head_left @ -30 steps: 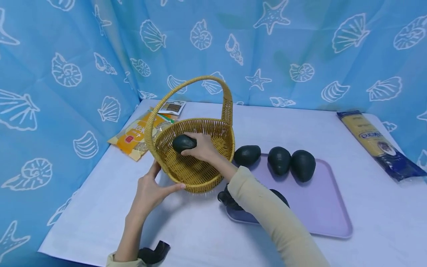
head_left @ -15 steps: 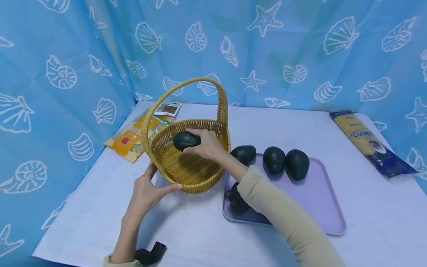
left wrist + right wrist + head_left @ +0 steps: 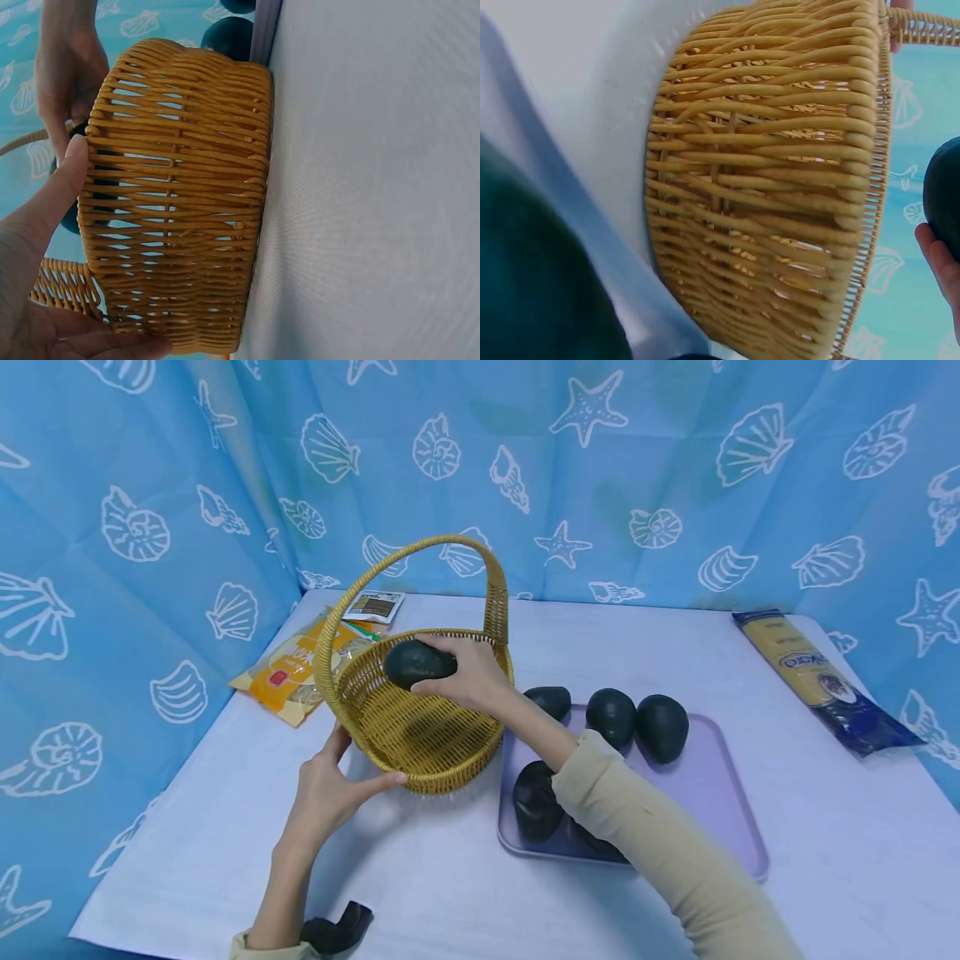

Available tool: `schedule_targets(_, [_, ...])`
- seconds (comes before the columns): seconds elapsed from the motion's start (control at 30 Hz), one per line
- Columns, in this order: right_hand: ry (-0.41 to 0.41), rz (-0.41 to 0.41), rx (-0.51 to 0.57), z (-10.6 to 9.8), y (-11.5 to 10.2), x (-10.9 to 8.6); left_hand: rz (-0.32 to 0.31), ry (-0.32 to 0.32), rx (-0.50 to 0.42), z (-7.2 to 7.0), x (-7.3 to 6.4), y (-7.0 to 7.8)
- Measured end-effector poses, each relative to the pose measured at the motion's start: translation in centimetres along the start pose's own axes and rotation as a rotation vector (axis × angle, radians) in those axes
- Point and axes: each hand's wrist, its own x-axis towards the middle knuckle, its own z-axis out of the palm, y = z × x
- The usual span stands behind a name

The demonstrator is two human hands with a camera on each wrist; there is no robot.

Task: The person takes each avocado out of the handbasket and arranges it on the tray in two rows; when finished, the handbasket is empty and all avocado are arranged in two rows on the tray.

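Observation:
A yellow wicker basket (image 3: 450, 773) with a tall arched handle stands on the table; no avocado shows inside it. My left hand (image 3: 326, 797) grips its near left side, thumb along the rim and fingers against the outer wall. Above the basket's opening, my right hand (image 3: 472, 675) holds a dark green avocado (image 3: 411, 665) between thumb and fingers. In the right wrist view that avocado (image 3: 943, 196) is apart from the basket's wall. More avocados (image 3: 611, 717) lie on or at the edge of a purple tray (image 3: 712, 810); my right sleeve partly covers one.
An orange food packet (image 3: 288, 672) and a small white-and-brown sachet (image 3: 375, 607) lie behind the basket at left. A yellow and blue pasta packet (image 3: 821, 681) lies at far right. A shell-patterned blue curtain (image 3: 480, 477) hangs behind the table.
My right hand has lifted the avocado up and slightly right, away from the basket's floor. My left hand keeps its grip on the basket. The whole head view has shifted a little.

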Motion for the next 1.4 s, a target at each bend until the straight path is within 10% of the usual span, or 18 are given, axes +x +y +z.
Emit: schedule_targets(1.4, [0.074,0.087,0.037,-6.5,4.3,-10.5,-0.028,-0.011,0.015,0.1,0.0,0.3])
